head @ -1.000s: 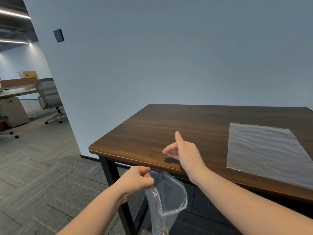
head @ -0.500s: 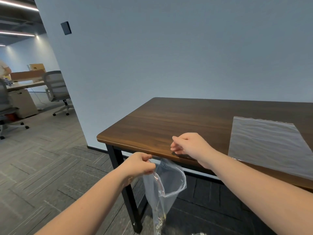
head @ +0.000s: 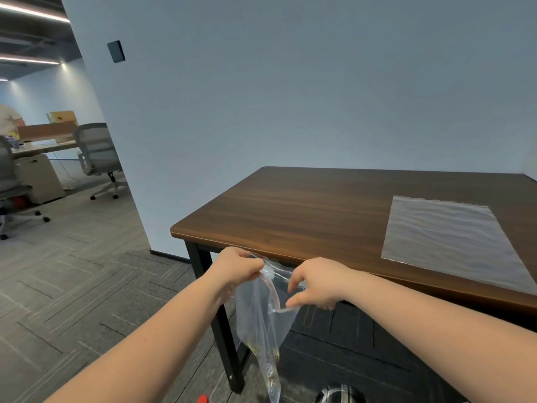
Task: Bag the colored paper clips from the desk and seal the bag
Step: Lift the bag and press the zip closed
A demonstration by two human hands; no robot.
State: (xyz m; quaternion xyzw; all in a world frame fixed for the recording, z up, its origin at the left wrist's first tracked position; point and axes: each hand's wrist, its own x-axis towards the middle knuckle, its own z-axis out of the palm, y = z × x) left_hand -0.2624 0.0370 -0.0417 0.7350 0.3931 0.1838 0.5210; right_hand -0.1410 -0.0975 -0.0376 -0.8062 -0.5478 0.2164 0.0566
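A clear plastic zip bag [head: 263,324] hangs in front of the desk's near edge, below the tabletop. Small coloured paper clips [head: 268,363] lie bunched at its bottom. My left hand [head: 236,266] pinches the left end of the bag's top strip. My right hand [head: 318,283] holds the right end of the top with thumb and fingers, and the mouth between the two hands gapes a little. No loose clips show on the wooden desk [head: 305,216].
A second clear plastic bag [head: 447,231] lies flat on the desk's right side. The black desk leg [head: 216,321] stands just left of the hanging bag. Office chairs [head: 98,158] and another desk stand far left on grey carpet. A wall runs behind.
My right hand came off the desk edge and down onto the bag's top right end. The left hand kept its hold and rose slightly. The view shifted right.
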